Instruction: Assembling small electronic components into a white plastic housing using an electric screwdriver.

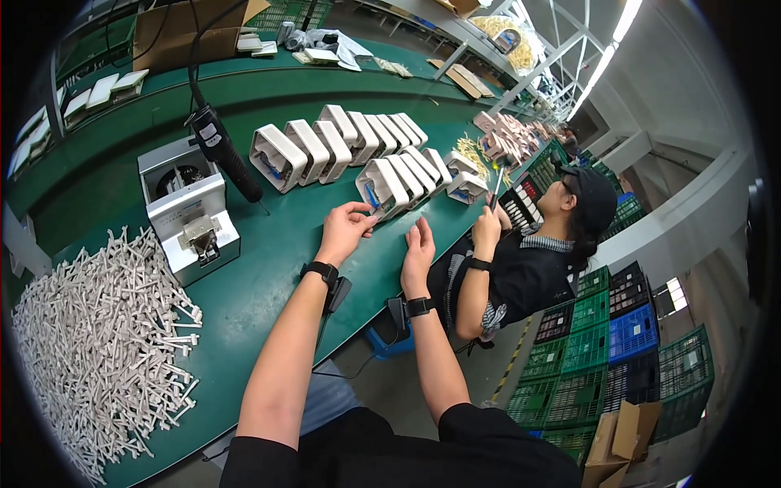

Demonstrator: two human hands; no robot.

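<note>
Several white plastic housings (384,189), open frames with cut corners, stand in two rows on the green table. Blue bits show inside the nearest one of the front row. My left hand (345,233) is at that housing's near lower corner, fingers bent and fingertips closed on its edge. My right hand (418,254) is held just right of it, palm turned inward, fingers stretched and holding nothing. Both wrists wear black straps with small boxes. The back row of white housings (281,154) stands behind, its nearest one also showing blue bits inside.
A screw feeder (192,213) stands left, with a black electric screwdriver (221,150) hanging beside it. A large heap of small pale plastic parts (106,342) covers the table's left end. A co-worker (529,276) sits at right, holding a tool. Crates (582,358) are stacked behind.
</note>
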